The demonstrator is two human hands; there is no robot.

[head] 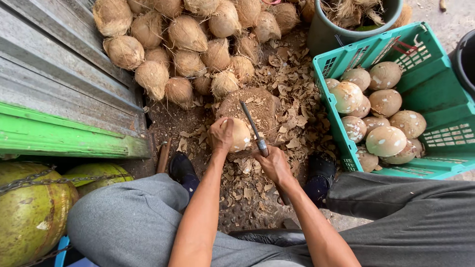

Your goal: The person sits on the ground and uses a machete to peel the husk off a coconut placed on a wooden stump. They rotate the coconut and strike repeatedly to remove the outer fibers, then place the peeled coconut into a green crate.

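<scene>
My left hand [220, 134] grips a partly peeled coconut [239, 134] and holds it against a round wooden chopping block [250, 105] on the ground between my feet. In my right hand [273, 163] is a knife [253, 128] with a dark narrow blade; its tip points up and away over the block, right beside the coconut. Both forearms reach forward from my grey-trousered knees.
A heap of husky brown coconuts [188, 44] lies beyond the block. At the right a green plastic crate [425, 94] holds several peeled coconuts. A grey bucket [331, 29] of husk stands behind it. Shell chips cover the ground. Green coconuts [29, 212] sit at left under a metal panel.
</scene>
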